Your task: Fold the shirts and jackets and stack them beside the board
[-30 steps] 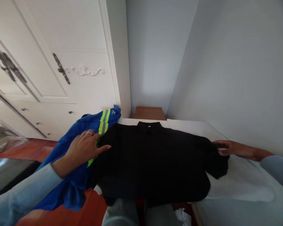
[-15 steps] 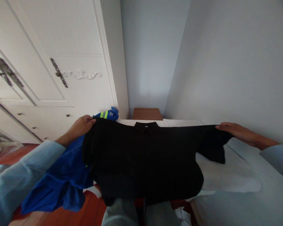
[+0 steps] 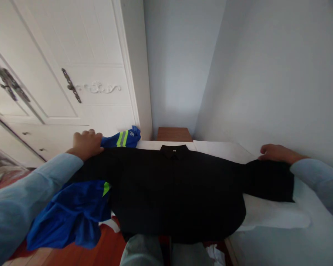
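Note:
A black collared shirt (image 3: 177, 195) is spread wide in front of me, its collar at the far side and its sleeves stretched out to both sides. My left hand (image 3: 87, 144) is closed on the upper edge of the left sleeve, fingers curled over the cloth. At the other end, my right hand (image 3: 276, 152) has its fingers bent at the top of the right sleeve, which hangs past it. Blue clothing (image 3: 69, 218) with yellow-green strips lies beneath and beside the left sleeve.
A white bed surface (image 3: 277, 214) extends under the shirt on the right. White wardrobe doors (image 3: 100, 48) rise at the left, and a brown wooden box-like piece (image 3: 174, 134) stands in the far corner. Crumpled white paper or cloth (image 3: 215, 255) lies low by my legs.
Both sleeves are lower and stretched further outward. My left hand has moved left and turned knuckles up; my right hand has moved slightly along the right sleeve, which now lies straighter.

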`<move>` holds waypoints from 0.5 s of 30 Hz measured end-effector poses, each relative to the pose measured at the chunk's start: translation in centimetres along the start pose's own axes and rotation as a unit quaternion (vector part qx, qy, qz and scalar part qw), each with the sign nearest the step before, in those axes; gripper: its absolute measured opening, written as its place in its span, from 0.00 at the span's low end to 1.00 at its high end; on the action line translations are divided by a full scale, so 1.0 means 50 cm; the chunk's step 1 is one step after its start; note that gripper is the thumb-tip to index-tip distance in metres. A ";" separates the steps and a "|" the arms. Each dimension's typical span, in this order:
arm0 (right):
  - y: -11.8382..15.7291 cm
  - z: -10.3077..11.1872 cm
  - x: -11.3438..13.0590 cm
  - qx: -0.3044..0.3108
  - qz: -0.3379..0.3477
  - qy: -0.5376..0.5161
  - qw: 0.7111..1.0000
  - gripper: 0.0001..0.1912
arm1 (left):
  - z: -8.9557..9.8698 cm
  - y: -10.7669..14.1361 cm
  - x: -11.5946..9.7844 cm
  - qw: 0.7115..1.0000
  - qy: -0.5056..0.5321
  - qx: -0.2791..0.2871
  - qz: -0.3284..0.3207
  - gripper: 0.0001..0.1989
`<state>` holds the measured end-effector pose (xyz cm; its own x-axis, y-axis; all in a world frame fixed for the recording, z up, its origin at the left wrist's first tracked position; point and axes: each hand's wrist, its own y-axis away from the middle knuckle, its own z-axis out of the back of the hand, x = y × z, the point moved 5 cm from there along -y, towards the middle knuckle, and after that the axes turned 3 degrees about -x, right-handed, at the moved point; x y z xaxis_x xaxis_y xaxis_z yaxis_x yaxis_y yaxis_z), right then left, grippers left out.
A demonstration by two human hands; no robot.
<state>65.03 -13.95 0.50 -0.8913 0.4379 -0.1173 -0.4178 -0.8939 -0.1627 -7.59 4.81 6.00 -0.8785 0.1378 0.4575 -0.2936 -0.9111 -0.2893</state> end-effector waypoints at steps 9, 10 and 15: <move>0.112 -0.058 0.419 0.053 0.304 -0.170 0.936 0.30 | 0.024 0.057 -0.348 0.938 0.238 -0.017 -0.251 0.27; 0.128 -0.075 0.462 0.064 0.319 -0.183 0.928 0.33 | 0.007 0.057 -0.387 0.934 0.258 0.002 -0.247 0.30; 0.131 -0.172 0.569 0.114 0.263 -0.173 0.942 0.45 | -0.100 0.045 -0.493 0.938 0.282 0.109 -0.169 0.39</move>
<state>38.42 -6.54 -12.33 -0.9733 -0.0942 0.2095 0.1067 -0.9931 0.0490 11.52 1.32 -10.12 -0.8266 0.5611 -0.0434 -0.5616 -0.8274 -0.0008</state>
